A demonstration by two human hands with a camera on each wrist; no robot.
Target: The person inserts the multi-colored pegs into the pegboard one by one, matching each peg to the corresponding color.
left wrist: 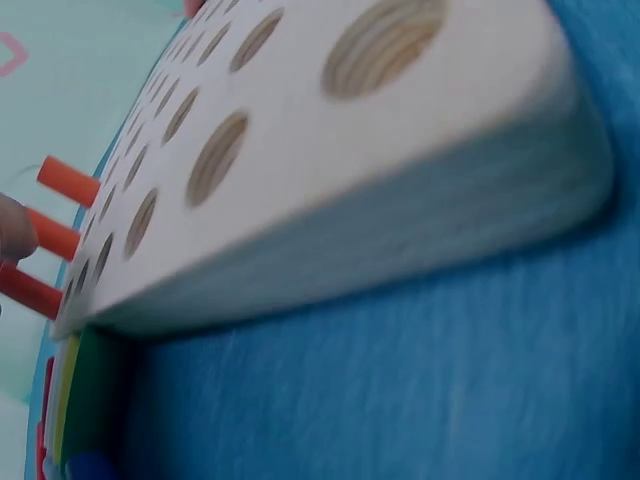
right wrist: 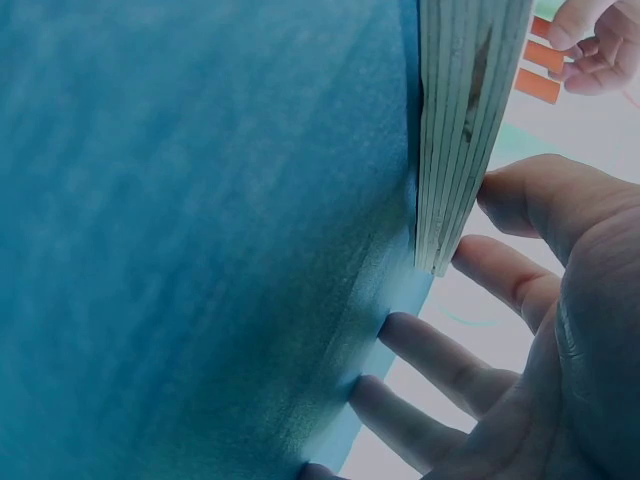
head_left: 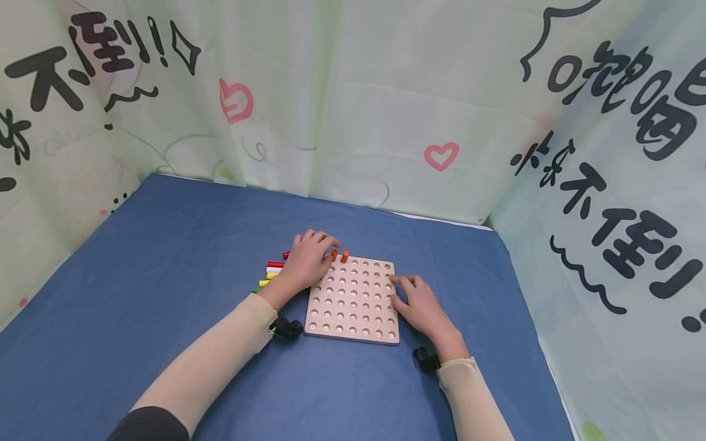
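A square pegboard (head_left: 353, 300) of pale wood with rows of round holes lies on the blue cloth. Three orange pegs stand side by side at its far left corner in the left wrist view. My left hand (head_left: 305, 260) reaches over that corner, and its thumb and fingers pinch the middle orange peg (right wrist: 543, 56); in the head view this hand hides one peg. At the board's right edge my right hand (head_left: 423, 306) rests thumb and index finger against the board, with the other fingers spread toward the cloth in the right wrist view.
Left of the board lie several colored pegs: red (head_left: 275, 264), white (head_left: 273, 269), yellow (head_left: 265, 283) and green (head_left: 255, 290), partly behind my left hand. Blue cloth (head_left: 182, 245) covers the table, and printed curtains (head_left: 364, 79) hang behind and at both sides.
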